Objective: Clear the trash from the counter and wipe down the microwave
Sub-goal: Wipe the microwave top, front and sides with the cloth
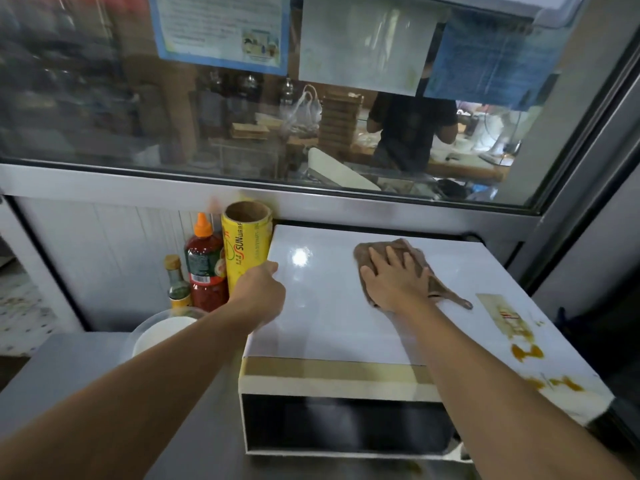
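A grey counter [69, 368] is seen at the left, with a white bowl [162, 332] under a clear lid set on it near the wall. Behind the bowl, a small bottle [178, 284] with a tan cap is stood upright, and beside it a red sauce bottle [204, 268] with an orange nozzle. Just right of these, a yellow roll [246, 249] is stood on end, its open cardboard core facing up, close against the left side of the microwave [329, 341].

The left hand [261, 294] is placed at the microwave's top left edge, next to the roll; its fingers are curled, but whether the grip is clenched on anything cannot be told, since the fingertips are hidden.

The microwave's white top is glossy, with a light reflected in it. A brown cloth [420, 268] is spread on that top, toward the rear centre. The right hand [394, 275] is laid flat on the cloth with fingers straight and spread, so its grip is released and the cloth is pressed down, not grasped.

Farther right, a stained label [504, 315] and orange-brown spills [526, 351] are seen on the top's right side. A glass window [311, 98] is set behind, with papers stuck on it.
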Available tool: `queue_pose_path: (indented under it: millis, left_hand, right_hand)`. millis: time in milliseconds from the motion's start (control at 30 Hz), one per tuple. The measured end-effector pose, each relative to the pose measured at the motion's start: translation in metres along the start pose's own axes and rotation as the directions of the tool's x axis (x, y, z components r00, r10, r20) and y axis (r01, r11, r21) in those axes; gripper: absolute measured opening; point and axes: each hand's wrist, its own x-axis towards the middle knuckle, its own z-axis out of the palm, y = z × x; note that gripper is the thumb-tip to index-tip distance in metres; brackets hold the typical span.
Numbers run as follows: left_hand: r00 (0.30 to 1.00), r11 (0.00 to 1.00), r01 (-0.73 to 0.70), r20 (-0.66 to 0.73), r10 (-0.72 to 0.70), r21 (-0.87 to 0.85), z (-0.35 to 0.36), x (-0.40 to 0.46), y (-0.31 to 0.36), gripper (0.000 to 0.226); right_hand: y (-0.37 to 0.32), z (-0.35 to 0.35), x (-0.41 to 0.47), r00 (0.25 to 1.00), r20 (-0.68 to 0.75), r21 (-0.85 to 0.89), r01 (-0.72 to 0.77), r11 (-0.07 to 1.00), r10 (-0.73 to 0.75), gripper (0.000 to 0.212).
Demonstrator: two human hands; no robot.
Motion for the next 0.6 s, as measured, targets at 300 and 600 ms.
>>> queue_pose_path:
  millis: [300, 600]
  left_hand:
    - [0.991, 0.985, -0.133, 0.048, 0.129, 0.109, -0.002, -0.029, -0.014, 0.055]
    - [0.979, 0.961, -0.198, 0.090, 0.184, 0.193, -0.008, -0.061, -0.028, 0.056]
  right_hand:
    - [-0.008, 0.015, -0.062, 0.976, -0.037, -0.023, 0.212, 0.977, -0.213, 0.054]
    - [-0.016, 0.012, -0.099, 0.999, 0.022, -0.015, 0.047, 0.999, -0.047, 0.054]
